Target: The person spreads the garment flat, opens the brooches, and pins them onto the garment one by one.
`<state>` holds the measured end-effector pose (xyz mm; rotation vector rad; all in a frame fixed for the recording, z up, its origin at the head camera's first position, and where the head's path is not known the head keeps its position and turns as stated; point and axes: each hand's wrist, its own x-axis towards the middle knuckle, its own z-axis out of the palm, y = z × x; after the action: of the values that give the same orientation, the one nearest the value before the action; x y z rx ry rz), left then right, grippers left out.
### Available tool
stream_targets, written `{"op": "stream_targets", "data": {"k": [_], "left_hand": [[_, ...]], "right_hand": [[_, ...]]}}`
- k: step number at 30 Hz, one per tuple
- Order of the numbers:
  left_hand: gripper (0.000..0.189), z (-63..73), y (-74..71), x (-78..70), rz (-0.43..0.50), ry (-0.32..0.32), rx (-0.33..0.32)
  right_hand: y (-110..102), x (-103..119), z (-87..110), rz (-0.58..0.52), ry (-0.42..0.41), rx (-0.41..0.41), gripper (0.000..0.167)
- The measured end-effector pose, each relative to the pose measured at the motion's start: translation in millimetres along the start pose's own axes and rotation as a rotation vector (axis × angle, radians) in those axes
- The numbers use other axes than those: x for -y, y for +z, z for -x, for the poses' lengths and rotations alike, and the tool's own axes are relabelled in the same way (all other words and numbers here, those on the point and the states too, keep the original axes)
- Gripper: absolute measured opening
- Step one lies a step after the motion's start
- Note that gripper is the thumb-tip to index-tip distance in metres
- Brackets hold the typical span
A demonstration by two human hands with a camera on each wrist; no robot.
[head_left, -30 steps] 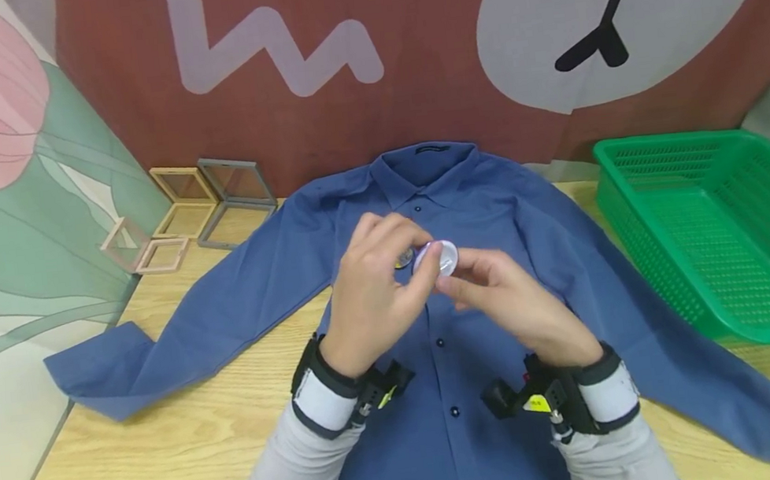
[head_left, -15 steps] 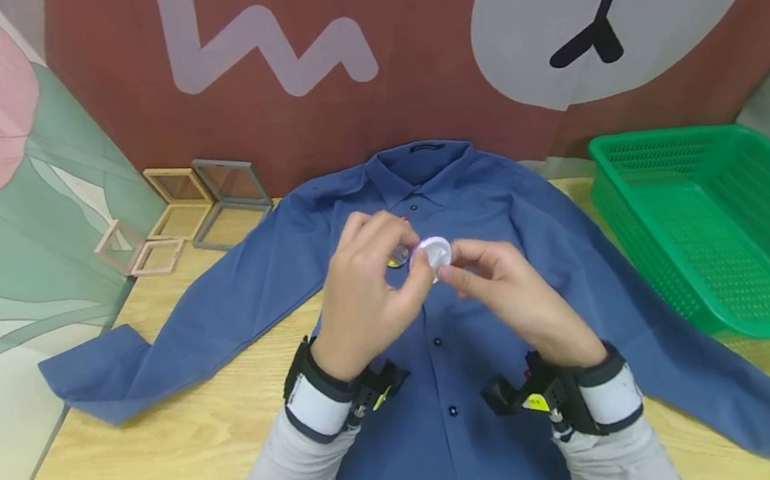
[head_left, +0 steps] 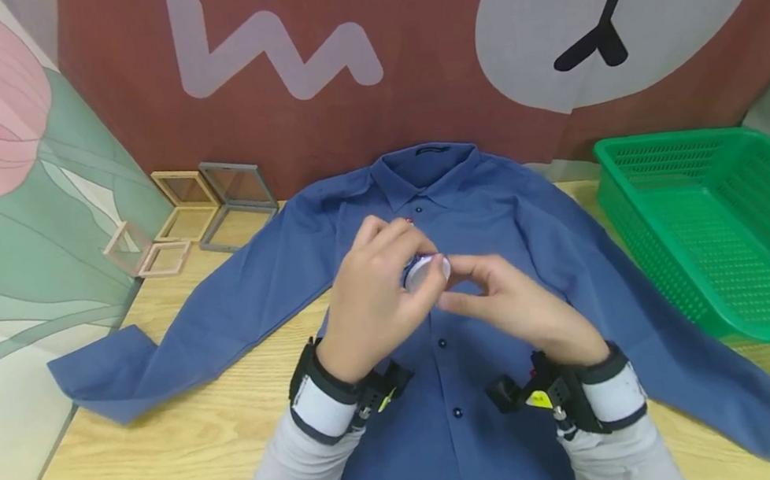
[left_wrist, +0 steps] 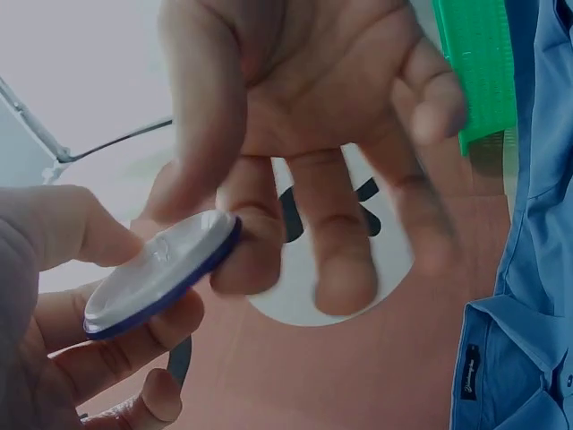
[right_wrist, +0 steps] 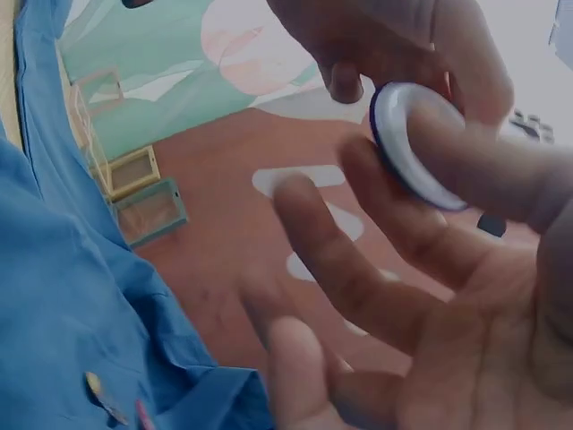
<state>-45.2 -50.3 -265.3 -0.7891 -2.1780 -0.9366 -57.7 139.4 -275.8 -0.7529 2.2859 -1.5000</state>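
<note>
A round pin badge (head_left: 427, 271) with a white back and a dark blue rim is held over the chest of a blue long-sleeved shirt (head_left: 366, 195). My left hand (head_left: 380, 296) pinches it between thumb and fingers, its pale back showing in the left wrist view. From the other side my right hand (head_left: 506, 301) has thumb and index finger at the badge's edge, the other fingers loosely spread in the right wrist view. A small yellow-and-grey badge (right_wrist: 100, 394) lies on the shirt, with a pink-red piece (right_wrist: 143, 415) next to it.
The shirt is spread front up on a wooden table (head_left: 188, 452). A green plastic basket (head_left: 705, 298) stands at right. Yellow (head_left: 186, 223), grey (head_left: 241, 225) and pink (head_left: 166, 258) hinged frames stand open at back left, by the printed wall (head_left: 427, 45).
The badge has tilted and shifted slightly left and down between my fingers. My left hand now covers the yellow badge on the shirt in the head view.
</note>
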Motion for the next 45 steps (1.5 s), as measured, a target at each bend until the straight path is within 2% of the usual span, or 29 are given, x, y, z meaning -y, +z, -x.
{"op": "stream_targets", "data": {"k": [2,4,8,14,20,28,33,38,45], "left_hand": [[0.010,0.0,0.6,-0.2,0.005,0.000,-0.004],[0.009,-0.2,1.2,-0.5,0.014,0.001,-0.014],[0.009,-1.3,2.4,-0.7,0.042,0.006,-0.052],[0.009,-3.2,3.0,0.3,0.072,0.002,-0.121],[0.009,-4.3,-0.1,0.2,0.069,0.011,-0.129],[0.010,-3.7,-4.4,1.5,0.069,-0.005,-0.132],[0.011,-2.7,-4.0,2.5,0.065,-0.012,-0.146],[0.010,-2.6,-5.0,3.1,0.050,-0.011,-0.154],[0.008,-2.2,-2.8,1.1,0.063,0.001,-0.111]], "right_hand": [[0.1,-3.7,-0.3,-0.059,0.040,0.048,0.033],[1.5,-7.5,-1.9,-0.114,0.072,0.070,0.030],[5.4,-12.9,-6.2,-0.160,0.060,0.042,0.023],[7.4,-13.5,-7.6,-0.190,0.024,-0.004,0.033],[6.9,-10.4,-4.6,-0.220,0.011,-0.072,0.019],[3.2,-6.5,-2.0,-0.190,-0.011,-0.141,0.024],[1.6,-3.7,-2.1,-0.209,-0.036,-0.173,0.024],[-0.6,0.1,1.6,-0.250,-0.055,-0.264,0.022],[-5.5,9.2,10.4,-0.319,-0.092,-0.394,0.021]]}}
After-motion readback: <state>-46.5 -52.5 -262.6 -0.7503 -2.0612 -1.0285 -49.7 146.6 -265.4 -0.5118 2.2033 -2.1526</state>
